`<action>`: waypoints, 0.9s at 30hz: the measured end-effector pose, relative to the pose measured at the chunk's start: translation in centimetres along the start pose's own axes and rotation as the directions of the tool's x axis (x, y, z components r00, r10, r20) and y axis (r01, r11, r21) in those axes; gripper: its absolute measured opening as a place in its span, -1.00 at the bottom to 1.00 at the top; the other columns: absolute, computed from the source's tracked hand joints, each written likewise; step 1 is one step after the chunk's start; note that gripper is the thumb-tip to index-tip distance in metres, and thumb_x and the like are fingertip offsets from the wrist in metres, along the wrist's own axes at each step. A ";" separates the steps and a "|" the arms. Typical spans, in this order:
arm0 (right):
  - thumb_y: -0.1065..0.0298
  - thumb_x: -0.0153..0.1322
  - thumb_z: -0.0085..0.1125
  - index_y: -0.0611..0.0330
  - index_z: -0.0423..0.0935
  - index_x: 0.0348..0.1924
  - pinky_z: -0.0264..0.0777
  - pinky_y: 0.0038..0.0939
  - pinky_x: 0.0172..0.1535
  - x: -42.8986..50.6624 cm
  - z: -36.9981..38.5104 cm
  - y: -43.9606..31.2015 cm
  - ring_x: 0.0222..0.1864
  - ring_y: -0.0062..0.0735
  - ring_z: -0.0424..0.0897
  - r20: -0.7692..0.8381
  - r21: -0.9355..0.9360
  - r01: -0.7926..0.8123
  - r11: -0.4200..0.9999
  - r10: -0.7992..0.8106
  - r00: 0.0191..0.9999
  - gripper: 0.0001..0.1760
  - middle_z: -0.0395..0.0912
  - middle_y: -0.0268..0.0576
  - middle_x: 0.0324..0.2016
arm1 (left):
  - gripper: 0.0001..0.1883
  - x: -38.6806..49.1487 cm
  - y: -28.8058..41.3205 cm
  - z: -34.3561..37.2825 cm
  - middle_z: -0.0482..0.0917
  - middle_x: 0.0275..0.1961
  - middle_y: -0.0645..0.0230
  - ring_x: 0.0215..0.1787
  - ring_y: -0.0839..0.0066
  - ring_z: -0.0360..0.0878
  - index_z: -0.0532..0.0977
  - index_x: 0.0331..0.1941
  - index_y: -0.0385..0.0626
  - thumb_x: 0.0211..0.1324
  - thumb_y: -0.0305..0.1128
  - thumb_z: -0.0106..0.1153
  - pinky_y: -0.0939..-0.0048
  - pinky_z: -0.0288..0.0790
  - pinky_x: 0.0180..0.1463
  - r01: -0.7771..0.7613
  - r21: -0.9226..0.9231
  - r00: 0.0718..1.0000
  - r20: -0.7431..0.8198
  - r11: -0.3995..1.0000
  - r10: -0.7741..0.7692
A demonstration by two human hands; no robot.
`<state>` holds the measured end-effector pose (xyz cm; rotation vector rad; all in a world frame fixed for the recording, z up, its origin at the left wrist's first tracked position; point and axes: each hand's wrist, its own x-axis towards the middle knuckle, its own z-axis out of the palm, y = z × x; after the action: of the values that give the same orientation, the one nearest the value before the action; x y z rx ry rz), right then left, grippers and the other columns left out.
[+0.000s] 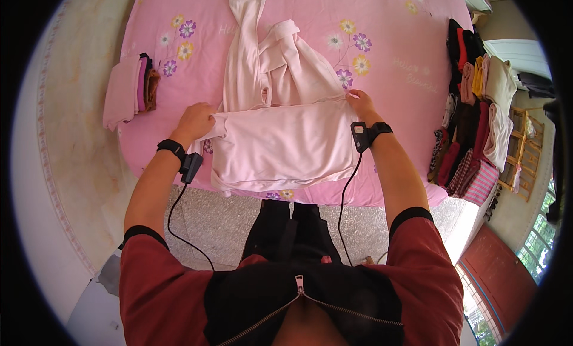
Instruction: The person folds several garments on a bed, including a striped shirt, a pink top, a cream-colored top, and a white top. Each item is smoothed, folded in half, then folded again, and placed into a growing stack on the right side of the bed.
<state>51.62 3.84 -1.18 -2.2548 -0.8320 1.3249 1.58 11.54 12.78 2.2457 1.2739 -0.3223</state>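
Note:
A pale pink long-sleeved garment [282, 144] lies on the bed in front of me. Its near part is a wide, smooth panel, while the far part narrows into sleeves [245, 46] and gathered cloth. At the panel's far left corner, my left hand [197, 120] grips a bunched bit of the fabric. Thumb and fingers of my right hand [361, 105] pinch the far right corner. Between the hands runs a straight crosswise edge. How the layers lie beneath the panel is hidden.
A pink floral bedsheet [403, 135] covers the bed. Several folded clothes [123, 90] stand at its left edge, and more folded clothes [474, 122] line the right edge. Cables hang from black devices on my left wrist [191, 167] and right wrist [360, 136].

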 end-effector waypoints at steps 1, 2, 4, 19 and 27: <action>0.10 0.38 0.29 0.11 0.53 0.12 0.50 -0.22 -0.01 -0.1 0.3 -0.2 -0.07 -0.24 0.61 0.027 0.017 0.027 1.000 -0.027 0.999 -0.50 0.64 -0.05 -0.10 | -0.75 0.4 0.2 0.8 0.63 -0.18 0.09 -0.13 0.05 0.60 0.60 -0.16 -0.17 0.12 -0.37 0.06 0.11 0.46 -0.02 -0.018 -0.101 1.000 -0.009 0.995 0.017; 0.11 0.38 0.30 0.11 0.51 0.15 0.51 -0.23 -0.02 -0.2 0.6 -0.3 -0.09 -0.25 0.61 0.033 0.022 0.022 1.000 -0.023 0.999 -0.48 0.63 -0.05 -0.10 | -0.75 0.7 0.3 1.3 0.63 -0.18 0.09 -0.13 0.05 0.60 0.59 -0.16 -0.18 0.12 -0.38 0.07 0.11 0.46 -0.01 -0.035 -0.201 0.999 -0.021 0.979 0.031; 0.14 0.37 0.33 0.10 0.48 0.17 0.52 -0.26 -0.06 -0.3 1.0 -0.7 -0.12 -0.29 0.62 0.045 0.084 0.013 0.996 -0.017 0.999 -0.46 0.63 -0.03 -0.11 | -0.76 1.4 1.1 2.4 0.63 -0.19 0.09 -0.12 0.05 0.59 0.59 -0.16 -0.18 0.11 -0.38 0.09 0.12 0.46 0.00 -0.024 -0.128 0.999 0.031 0.991 0.028; 0.19 0.34 0.39 0.23 0.56 0.06 0.53 -0.36 -0.12 -1.1 1.7 -1.4 -0.22 -0.40 0.63 0.200 0.207 -0.041 0.977 -0.001 0.980 -0.52 0.65 -0.09 -0.20 | -0.84 10.0 5.0 -1.4 0.52 0.18 0.24 -0.15 0.11 0.63 0.52 -0.21 -0.22 0.20 -0.49 -0.03 0.20 0.54 -0.08 -0.398 0.173 0.913 -0.020 0.901 0.407; 0.16 0.30 0.42 0.35 0.51 0.08 0.54 -0.34 -0.14 -2.0 2.8 -2.9 -0.23 -0.35 0.64 0.387 0.175 -0.187 0.967 0.107 0.916 -0.41 0.64 -0.08 -0.18 | -0.76 12.9 5.4 -0.9 0.59 -0.04 -0.03 -0.12 -0.01 0.59 0.45 -0.20 -0.25 0.26 -0.30 -0.09 0.09 0.44 -0.07 -0.026 -0.068 0.983 0.181 0.997 0.038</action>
<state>47.61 4.78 0.51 -1.9608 -0.6105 1.8609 12.95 19.08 9.50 2.1258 1.1355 -0.4565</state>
